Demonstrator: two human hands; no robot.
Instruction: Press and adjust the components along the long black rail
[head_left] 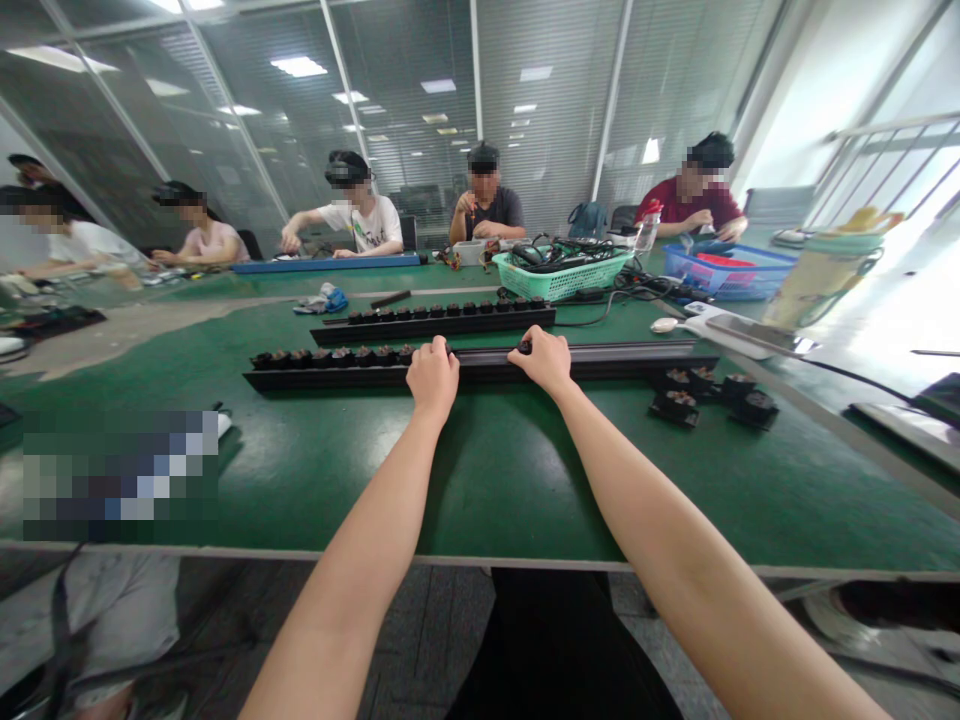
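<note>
A long black rail (600, 366) lies across the green table in front of me. Along its left half sits a row of small black modules (364, 356) with coppery parts, perhaps sockets. At the right end of that row, my left hand (433, 382) is closed over the rail, its fingers around a module mostly hidden by them. Farther right, my right hand (547, 360) pinches a single black module (525, 348) at the rail's channel. Several loose modules (675, 406) lie by the rail's right end.
Behind is a second black rail (435, 325) with modules. Beyond it stand a green basket (562, 280) of cables and a blue basket (731, 275). A jug (821, 285) is at right. Blue-grey gloves (322, 299) lie at left. Co-workers sit across the table.
</note>
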